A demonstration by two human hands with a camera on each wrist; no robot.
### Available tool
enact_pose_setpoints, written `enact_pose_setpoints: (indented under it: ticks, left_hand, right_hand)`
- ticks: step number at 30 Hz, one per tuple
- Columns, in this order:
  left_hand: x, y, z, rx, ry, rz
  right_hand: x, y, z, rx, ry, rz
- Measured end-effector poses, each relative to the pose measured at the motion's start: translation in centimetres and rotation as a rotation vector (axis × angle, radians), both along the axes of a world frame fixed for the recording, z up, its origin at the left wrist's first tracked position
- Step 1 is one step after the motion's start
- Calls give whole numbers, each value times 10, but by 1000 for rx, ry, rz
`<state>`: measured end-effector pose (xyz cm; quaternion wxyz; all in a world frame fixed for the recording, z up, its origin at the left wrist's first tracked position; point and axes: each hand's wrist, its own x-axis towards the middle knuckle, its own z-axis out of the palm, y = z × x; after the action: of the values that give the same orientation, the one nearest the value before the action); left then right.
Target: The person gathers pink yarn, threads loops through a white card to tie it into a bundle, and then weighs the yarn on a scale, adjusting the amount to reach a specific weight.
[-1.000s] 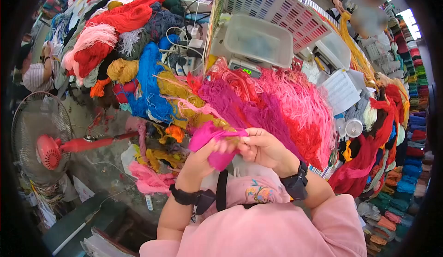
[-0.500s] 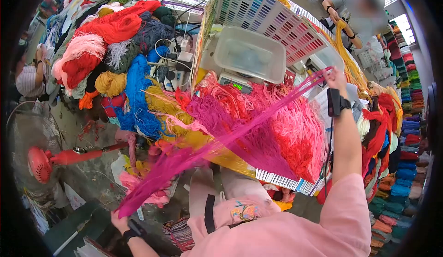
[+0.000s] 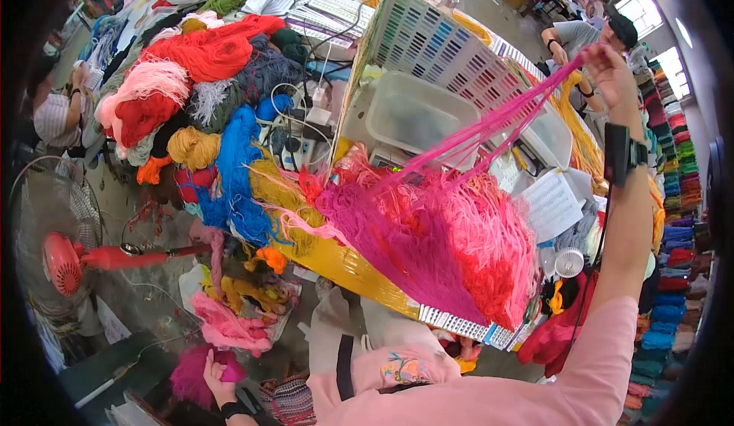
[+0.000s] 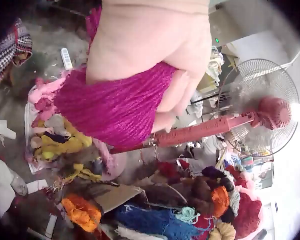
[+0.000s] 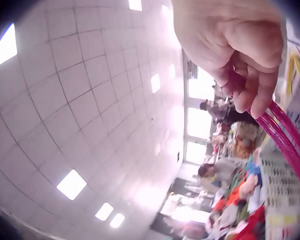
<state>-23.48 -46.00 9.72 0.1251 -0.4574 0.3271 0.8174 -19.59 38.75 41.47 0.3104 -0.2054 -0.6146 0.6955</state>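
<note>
My right hand [image 3: 609, 74] is raised high at the right, fingers curled round magenta yarn strands [image 3: 489, 122]. The strands slope down to a magenta yarn heap [image 3: 382, 227] on the table. In the right wrist view, two taut bands of the yarn [image 5: 285, 140] run from the curled fingers [image 5: 264, 95]. Low at the left, my left hand [image 3: 220, 372] grips a bunched magenta skein [image 3: 189, 376]. The left wrist view shows this skein [image 4: 115, 107] spread under the palm, with the thumb and fingers around it.
Pink and red yarn [image 3: 497, 250] lies beside the magenta heap. Behind stand a clear plastic tub [image 3: 420, 112] and a colour-sample panel [image 3: 451, 40]. A red fan [image 3: 65, 264] stands at the left; skeins [image 3: 229, 323] lie near the floor. Other people sit around.
Both hands were together at the chest, then stretched a magenta skein between them. Now the left holds a bunched skein low; the right has risen farther, its strands leading to the heap.
</note>
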Motion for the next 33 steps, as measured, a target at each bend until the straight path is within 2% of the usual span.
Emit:
enact_pose_setpoints:
  ticks: [1, 2, 3, 5, 6, 9, 10, 11, 12, 13, 14, 15, 17, 18, 20, 21, 23, 25, 27, 29, 31, 33]
  left_hand:
    - [-1, 4, 2, 71, 16, -86]
    - [1, 2, -2, 9, 20, -168]
    - [-1, 7, -3, 12, 24, -169]
    - [-1, 25, 2, -28, 50, -187]
    - [-1, 51, 18, -93, 79, -268]
    - [-4, 86, 34, -147, -36, -275]
    - [-2, 87, 31, -54, 36, -327]
    - [-3, 91, 28, -53, 38, -333]
    - [-3, 95, 26, 57, 82, -388]
    - [-1, 99, 25, 166, 125, -443]
    - [-3, 116, 28, 1, 72, -420]
    - [-5, 124, 30, -1, 72, -425]
    - [-10, 135, 38, 436, 213, -605]
    - [-13, 152, 51, 441, 178, -610]
    - [-15, 180, 68, 452, 162, -620]
    - [-15, 196, 75, 470, 152, -627]
    - [-17, 228, 84, 519, 75, -579]
    - [-21, 260, 80, 596, 238, -818]
    - [-19, 288, 75, 486, 322, -900]
    - [-16, 317, 82, 403, 372, -919]
    - [-15, 335, 88, 330, 423, -945]
    - [-14, 346, 94, 366, 364, -940]
  right_hand:
    - [-3, 2, 7, 111, 68, -194]
    - [-3, 3, 10, 210, 94, -229]
    - [-10, -6, 7, 213, 98, -230]
    - [-29, -31, -6, 354, -402, 97]
    - [-39, -48, -21, 401, -442, 73]
    - [-59, -58, -92, 617, -469, -2]
    - [-63, -77, -113, 881, -716, -132]
    - [-64, -89, -152, 1377, -484, -217]
    - [-63, -101, -187, 1173, -593, -150]
    - [-59, -95, -236, 1388, -797, 46]
    - [-49, -115, -262, 1418, -1119, 202]
    - [-37, -136, -279, 1306, -1225, 275]
    - [-15, -159, -315, 1098, -1058, 77]
    - [-7, -170, -317, 1092, -1059, 77]
    - [9, -192, -314, 865, -614, -251]
    - [18, -204, -315, 859, -620, -253]
    - [35, -232, -317, 667, -671, -222]
    - [41, -267, -307, 471, -702, -96]
    - [42, -303, -296, 341, -525, 11]
    - [38, -329, -274, 345, -418, 108]
    - [37, -348, -256, 143, -395, 213]
    - [34, -361, -238, -247, -346, 303]
